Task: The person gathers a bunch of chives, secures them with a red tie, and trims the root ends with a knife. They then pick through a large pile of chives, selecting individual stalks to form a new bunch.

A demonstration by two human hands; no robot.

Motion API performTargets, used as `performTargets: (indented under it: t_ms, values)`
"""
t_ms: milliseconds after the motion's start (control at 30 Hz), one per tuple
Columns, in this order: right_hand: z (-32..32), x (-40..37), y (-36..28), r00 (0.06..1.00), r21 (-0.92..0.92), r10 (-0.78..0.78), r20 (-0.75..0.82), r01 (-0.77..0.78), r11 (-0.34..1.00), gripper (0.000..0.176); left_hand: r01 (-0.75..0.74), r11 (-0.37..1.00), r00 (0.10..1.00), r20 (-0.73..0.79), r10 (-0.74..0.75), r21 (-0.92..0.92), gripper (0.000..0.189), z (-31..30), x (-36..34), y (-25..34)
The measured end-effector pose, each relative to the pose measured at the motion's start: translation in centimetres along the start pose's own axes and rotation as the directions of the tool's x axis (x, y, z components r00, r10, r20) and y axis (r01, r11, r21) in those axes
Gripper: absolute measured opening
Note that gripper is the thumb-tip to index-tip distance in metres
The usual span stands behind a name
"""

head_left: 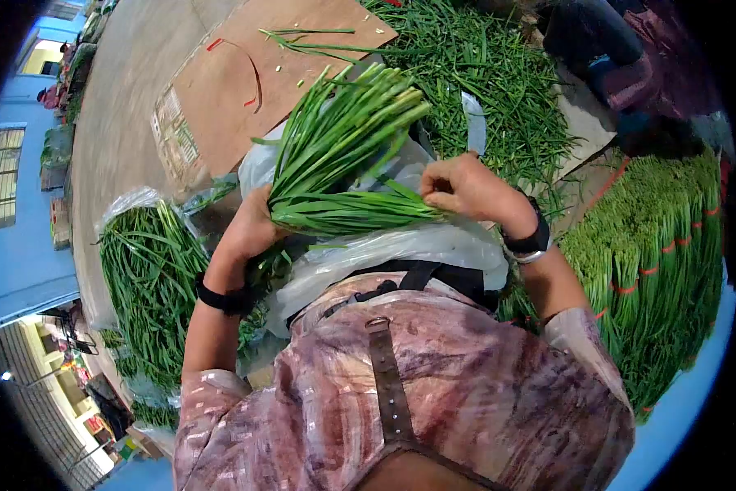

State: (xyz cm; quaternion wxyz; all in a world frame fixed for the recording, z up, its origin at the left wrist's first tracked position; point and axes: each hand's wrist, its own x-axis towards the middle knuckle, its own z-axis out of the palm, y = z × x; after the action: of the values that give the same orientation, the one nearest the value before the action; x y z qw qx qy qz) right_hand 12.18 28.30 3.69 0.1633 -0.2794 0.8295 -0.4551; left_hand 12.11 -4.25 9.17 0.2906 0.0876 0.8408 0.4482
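Note:
My left hand (pixel 256 227) is closed around a thick bunch of garlic chives (pixel 343 135), held over my lap. The bunch fans out in two parts: one points up with pale cut ends, the other lies sideways toward my right hand. My right hand (pixel 470 190) is closed in a pinch at the tips of the sideways chives, on a few strands. White plastic sheeting (pixel 396 245) covers my lap beneath the bunch. What lies under my left palm is hidden.
Loose green trimmings (pixel 490 82) are heaped ahead, beside a brown board (pixel 294 41) with scattered stems and a red strip. Flower-stem bundles with red bands (pixel 654 254) stand at right. Bagged leafy greens (pixel 151 278) stand at left. Another person's dark clothing (pixel 621 57) shows upper right.

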Motion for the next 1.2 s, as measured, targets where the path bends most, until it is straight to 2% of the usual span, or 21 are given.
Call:
performTargets:
  t_ms: [133,233,267,300,367,400,500,600,700,733,833,867,900,967,1000,1100,1167,1200]
  values:
    - [-0.5,2.5,-0.6,0.982,-0.075,0.065,-0.177,-0.079,0.994,0.019,0.005,0.998,1.000,0.009,-0.004,-0.061,0.037,-0.1,-0.1,0.3]
    - [-0.4,4.5,0.8,0.947,0.141,0.321,-0.004,-0.318,0.938,0.033,0.034,0.998,0.999,0.042,-0.032,-0.045,0.038,-0.4,0.2,-0.6]
    - [-0.5,4.9,1.0,0.950,0.212,0.308,0.048,-0.311,0.927,0.041,0.033,0.999,0.998,0.049,-0.031,-0.034,0.039,-0.6,0.3,-1.1]
    - [-0.6,5.2,1.0,0.929,0.404,0.364,0.069,-0.359,0.841,0.041,0.032,0.999,0.998,0.056,-0.030,-0.023,0.039,-0.7,0.3,-1.3]
    - [-0.8,5.6,0.9,0.878,0.724,0.456,0.143,-0.407,0.557,0.040,0.007,0.999,0.998,0.057,-0.004,-0.050,0.040,-0.7,0.3,-1.3]
    - [-0.9,5.6,0.5,0.893,0.759,0.441,0.091,-0.348,0.549,0.039,-0.005,0.998,0.998,0.057,0.009,-0.064,0.040,-0.7,0.3,-1.3]
    - [-0.1,6.9,2.5,0.923,0.796,0.367,0.118,-0.309,0.521,0.031,-0.015,1.000,0.998,0.056,0.016,-0.025,0.040,-0.9,0.5,-1.9]
    - [0.2,6.8,2.1,0.945,0.813,0.327,0.011,-0.198,0.547,0.025,-0.084,0.996,0.996,-0.011,0.084,-0.007,0.043,-0.5,0.3,-1.5]
    - [-0.6,5.0,2.7,0.901,0.631,0.417,0.119,-0.393,0.668,0.020,-0.076,0.997,0.988,-0.137,0.077,0.015,0.046,-0.3,-0.3,-2.0]
    - [-0.2,3.9,2.3,0.940,0.725,0.340,0.003,-0.236,0.647,0.017,-0.089,0.996,0.985,-0.147,0.092,0.026,0.047,-0.3,-0.5,-2.4]
    - [-2.1,0.8,0.8,0.940,0.806,0.299,0.163,-0.301,0.509,0.017,-0.117,0.992,0.981,-0.149,0.124,0.056,0.047,-0.5,-0.6,-3.4]
    - [-2.5,0.1,0.7,0.954,0.828,0.241,0.177,-0.277,0.488,0.016,-0.121,0.991,0.982,-0.139,0.129,0.064,0.047,-0.6,-0.7,-3.6]
    - [-2.6,-0.6,1.0,0.966,0.827,0.196,0.168,-0.246,0.506,0.018,-0.126,0.989,0.982,-0.130,0.135,0.074,0.047,-0.6,-0.7,-3.7]
    - [-2.9,-1.8,1.8,0.983,0.823,0.102,0.151,-0.183,0.538,0.021,-0.108,0.990,0.985,-0.143,0.095,-0.086,0.047,-0.4,-0.6,-4.2]
    - [-3.1,-2.3,1.9,0.985,0.816,0.115,0.130,-0.172,0.552,0.022,-0.099,0.981,0.986,-0.148,0.075,-0.166,0.046,-0.3,-0.6,-4.2]
    - [-4.4,-4.2,3.8,0.987,0.828,0.131,0.094,-0.151,0.540,0.022,-0.139,0.989,0.984,-0.106,0.143,0.045,0.045,-0.4,-1.0,-3.0]
    - [-6.9,-5.8,6.6,0.973,0.859,0.223,-0.051,-0.072,0.506,0.025,-0.089,0.987,0.990,-0.125,0.073,-0.135,0.044,-0.4,-0.9,-4.4]
    - [-7.4,-5.8,7.0,0.961,0.903,0.249,-0.117,-0.001,0.429,0.029,-0.083,0.984,0.989,-0.132,0.063,-0.156,0.043,-0.5,-0.9,-4.9]
